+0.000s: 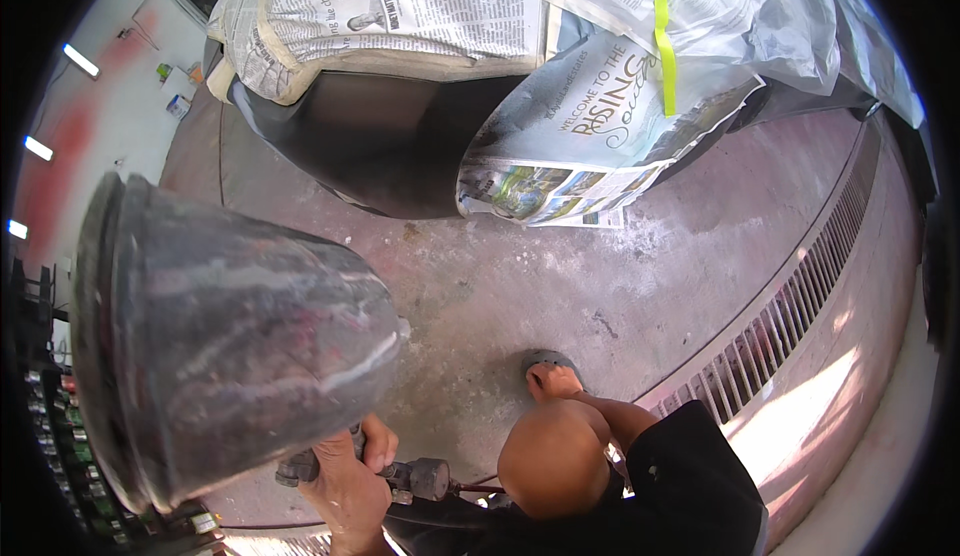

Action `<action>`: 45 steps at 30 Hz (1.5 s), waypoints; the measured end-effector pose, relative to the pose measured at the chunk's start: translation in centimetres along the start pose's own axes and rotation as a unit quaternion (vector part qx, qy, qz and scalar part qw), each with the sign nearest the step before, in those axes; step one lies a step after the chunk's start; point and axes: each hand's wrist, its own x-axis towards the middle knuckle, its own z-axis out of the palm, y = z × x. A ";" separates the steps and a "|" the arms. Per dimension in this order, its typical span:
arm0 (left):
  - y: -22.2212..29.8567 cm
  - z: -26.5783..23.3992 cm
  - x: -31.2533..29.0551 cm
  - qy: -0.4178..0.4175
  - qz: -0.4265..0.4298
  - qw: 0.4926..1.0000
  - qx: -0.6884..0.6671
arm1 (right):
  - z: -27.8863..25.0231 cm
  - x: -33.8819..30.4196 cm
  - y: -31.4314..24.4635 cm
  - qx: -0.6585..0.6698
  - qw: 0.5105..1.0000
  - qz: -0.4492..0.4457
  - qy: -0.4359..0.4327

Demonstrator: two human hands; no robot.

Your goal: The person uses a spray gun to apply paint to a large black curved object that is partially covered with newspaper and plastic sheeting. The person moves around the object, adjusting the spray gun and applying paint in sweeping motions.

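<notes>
In the lower left my left hand [345, 491] is wrapped round the handle of a spray gun [425, 479]. Its large dark, paint-smeared cup [255, 331] looms close, tilted sideways, and hides much of the gun's body. From the handle a thin hose [480, 489] runs right, behind my bent bare knee [553, 456]. Beyond the knee, what looks like my right hand [552, 383] reaches down against a dark shoe [540, 359]; its fingers are too small to read. Farther off is a dark curved vehicle panel [390, 141], apart from the gun.
Newspaper [430, 21] and clear plastic sheeting [800, 26] cover the vehicle around the panel, with a yellow-green tape strip [661, 41]. A slotted floor grate [800, 291] curves along the right. Shelves of small containers [75, 446] stand at the left rim. The concrete floor [470, 306] is stained.
</notes>
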 end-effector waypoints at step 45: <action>8.2 -2.8 4.1 0.027 -0.016 0.993 -0.117 | 0.7 0.3 0.4 -0.008 0.999 0.033 -0.002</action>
